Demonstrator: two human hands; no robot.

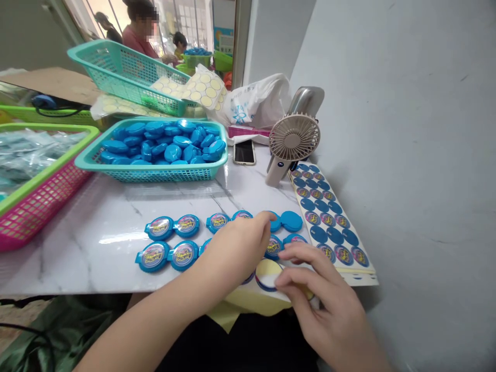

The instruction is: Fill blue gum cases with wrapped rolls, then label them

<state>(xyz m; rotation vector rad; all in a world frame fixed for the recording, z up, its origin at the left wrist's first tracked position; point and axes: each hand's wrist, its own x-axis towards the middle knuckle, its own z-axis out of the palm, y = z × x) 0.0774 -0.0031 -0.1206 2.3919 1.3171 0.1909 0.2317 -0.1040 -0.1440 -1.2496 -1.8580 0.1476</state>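
Observation:
My left hand [246, 243] reaches over the row of blue round cases, fingers bent together at the left lid of an unlabelled blue case [291, 221]. What its fingertips hold, if anything, is hidden. My right hand [329, 299] has its fingers apart, the index tip at the edge of a sheet of round stickers [267, 274] by the table's front edge. Part of that sheet is yellow backing. Paired blue cases with round printed labels [185, 254] lie in two rows on the marble-patterned table [89, 232]. My forearm covers some of them.
A turquoise basket [163, 173] of blue cases stands behind the rows. Left of it is a green-and-pink basket [50, 196] with plastic packets. A phone [244, 152], small fan [294, 137] and sticker sheets [327, 219] lie toward the right wall. People sit beyond the window.

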